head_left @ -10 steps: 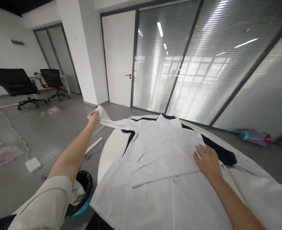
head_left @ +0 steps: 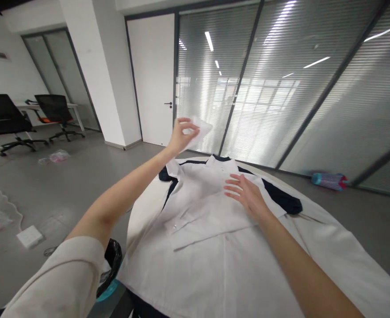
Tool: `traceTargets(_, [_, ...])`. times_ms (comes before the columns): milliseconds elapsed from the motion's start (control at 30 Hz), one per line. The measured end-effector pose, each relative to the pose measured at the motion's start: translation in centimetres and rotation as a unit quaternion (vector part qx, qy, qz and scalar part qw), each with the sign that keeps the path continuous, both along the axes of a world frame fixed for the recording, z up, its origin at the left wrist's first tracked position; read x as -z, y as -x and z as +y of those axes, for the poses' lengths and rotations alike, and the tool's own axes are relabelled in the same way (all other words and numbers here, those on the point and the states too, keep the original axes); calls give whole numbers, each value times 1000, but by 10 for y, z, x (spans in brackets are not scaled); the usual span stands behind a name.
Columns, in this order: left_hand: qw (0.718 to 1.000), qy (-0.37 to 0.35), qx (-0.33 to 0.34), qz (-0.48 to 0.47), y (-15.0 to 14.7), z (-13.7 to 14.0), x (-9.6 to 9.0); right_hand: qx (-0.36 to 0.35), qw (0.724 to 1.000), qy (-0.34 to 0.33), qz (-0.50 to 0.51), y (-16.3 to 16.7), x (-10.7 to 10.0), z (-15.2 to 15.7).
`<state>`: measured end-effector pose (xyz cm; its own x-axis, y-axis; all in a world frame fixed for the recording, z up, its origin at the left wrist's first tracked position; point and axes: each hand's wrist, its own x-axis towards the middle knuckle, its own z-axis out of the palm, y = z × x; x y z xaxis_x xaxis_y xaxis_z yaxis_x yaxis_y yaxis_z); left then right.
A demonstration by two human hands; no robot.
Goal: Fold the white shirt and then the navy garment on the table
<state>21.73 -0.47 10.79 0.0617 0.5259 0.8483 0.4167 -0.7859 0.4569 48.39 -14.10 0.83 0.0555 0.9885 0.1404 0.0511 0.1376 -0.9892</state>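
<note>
White button-front cotton shirt with dark navy trim lies spread flat, collar away from the viewer, on the round white-covered desk. Left hand is raised above the collar area, fingers pinched shut on the white sleeve cuff, which is lifted clear of the desk. Right hand rests palm down on the shirt's chest, fingers spread wide, holding nothing. Black bin with liner stands on the floor just beside the desk's left edge.
</note>
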Motion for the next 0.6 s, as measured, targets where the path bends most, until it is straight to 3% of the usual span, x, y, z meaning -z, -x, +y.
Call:
traceTargets(67, [987,-17,81,135,-48,-53,12,-42,994,42,88,7,-15,-14])
traceTargets(133, [943,-54,163,284,-78,-110,33,-33,989,82,122,4,-16,-30])
traceTargets(200, [883,-112,221,399,-86,-153,57,11,983,135,124,-7,-4,-47])
traceTargets(267, [860,-125,247,428,-76,-169,77,58,974,194,101,-20,14,-64])
traceTargets(333, [888,-80,215,398,-54,-156,94,88,965,240,61,-32,29,-80])
traceTargets(433, [943,43,81,319,-11,-108,122,89,960,265,-8,-46,39,-98])
traceTargets(500, [952,139,10,272,14,-76,144,73,962,251,-79,-55,38,-104])
traceTargets(600, [948,266,-36,170,35,-50,171,68,948,204,-234,-67,35,-106])
